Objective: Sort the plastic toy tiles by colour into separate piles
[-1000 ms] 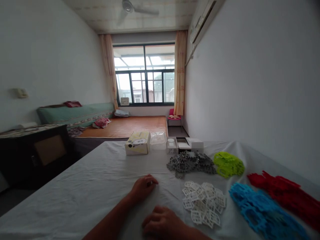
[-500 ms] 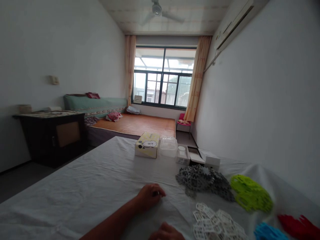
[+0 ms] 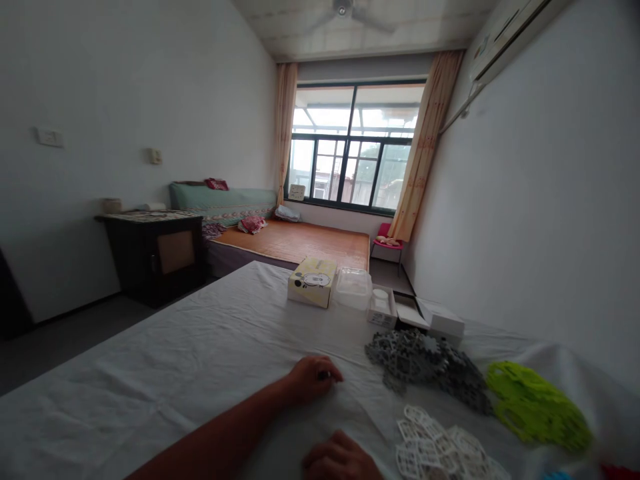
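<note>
Your right hand [image 3: 343, 460], cut by the lower edge, lies over the white cloth [image 3: 175, 373], fingers curled; whether they grasp anything, you cannot tell from here. Just to its right, apart from your fingers, lie the white pieces [image 3: 440, 447]: thin, flat, pierced like lattice, overlapping in a heap. A sliver each of blue pieces [image 3: 556, 476] and red pieces [image 3: 620, 472] shows at the lower right. Your left hand [image 3: 314, 379] rests farther in, fingers bent down; a dark spot shows there, object or shadow you cannot tell. Right of it sit piled grey pieces [image 3: 425, 360], toothed like gears, and glossy green pieces [image 3: 537, 403]. Beyond stand a yellow-and-white carton [image 3: 311, 283] bearing a cartoon face, its print too small to read, a clear plastic tub [image 3: 353, 287] and a white box [image 3: 383, 319] with an unreadable label. Farthest come a matted bed [image 3: 300, 237] and a square clock [image 3: 297, 192].
</note>
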`<state>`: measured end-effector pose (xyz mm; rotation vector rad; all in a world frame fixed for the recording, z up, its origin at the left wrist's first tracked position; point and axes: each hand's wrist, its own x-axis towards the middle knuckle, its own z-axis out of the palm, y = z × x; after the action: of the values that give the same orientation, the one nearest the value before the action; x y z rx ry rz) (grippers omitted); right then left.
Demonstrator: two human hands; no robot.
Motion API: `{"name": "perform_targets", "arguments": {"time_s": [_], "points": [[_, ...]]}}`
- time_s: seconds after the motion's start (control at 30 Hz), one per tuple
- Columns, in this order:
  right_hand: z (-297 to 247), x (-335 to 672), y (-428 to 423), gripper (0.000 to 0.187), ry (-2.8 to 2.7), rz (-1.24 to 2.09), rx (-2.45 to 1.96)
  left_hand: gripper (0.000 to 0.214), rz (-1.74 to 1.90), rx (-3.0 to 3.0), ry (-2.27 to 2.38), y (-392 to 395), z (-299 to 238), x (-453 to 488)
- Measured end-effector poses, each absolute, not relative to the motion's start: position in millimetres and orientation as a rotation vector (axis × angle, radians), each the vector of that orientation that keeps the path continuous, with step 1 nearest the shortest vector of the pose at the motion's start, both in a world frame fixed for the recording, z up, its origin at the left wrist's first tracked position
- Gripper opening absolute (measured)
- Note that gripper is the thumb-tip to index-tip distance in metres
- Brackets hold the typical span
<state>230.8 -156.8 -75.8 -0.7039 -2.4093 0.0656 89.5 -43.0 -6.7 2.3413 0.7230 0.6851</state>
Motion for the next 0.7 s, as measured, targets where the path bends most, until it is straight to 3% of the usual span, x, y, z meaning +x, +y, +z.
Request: {"name": "perform_targets", "arguments": {"time_s": [0.2,0.43,0.7], "points": [[-43.8,228.2,-175.8,0.009,-2.358,0.138,-0.796,0.025,0.661,2.395,0.796,-47.5,-7.0,90.9],[1.2,228.9,-201.6,0.025,-2.385,0.353,-0.972,0.025,0.644,2.474,0.811,-49.4,-8.0,90.5],[3.2,229.9,-207.0,0.032,-2.435,0.323,-1.072,0.025,0.672,2.479,0.857,-51.0,-7.5,92.9]]}}
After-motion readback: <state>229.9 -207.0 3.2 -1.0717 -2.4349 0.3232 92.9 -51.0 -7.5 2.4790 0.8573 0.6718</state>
